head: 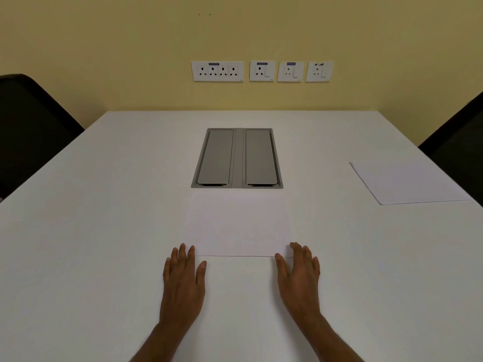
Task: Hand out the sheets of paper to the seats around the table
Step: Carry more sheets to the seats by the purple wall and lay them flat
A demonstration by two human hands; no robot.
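sheet of paper (239,226) lies flat just ahead of and between both hands. left hand (183,280), fingers straight, rests on the table (78,231) beside its near corner; right hand (298,278), equally flat, touches the other corner. second sheet (407,182) lies well off to the right hand's outer side.

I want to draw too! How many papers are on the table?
2. The middle sheet lies at the fingertips of the left hand and right hand; the right sheet lies by the right chair. More may hide beneath.
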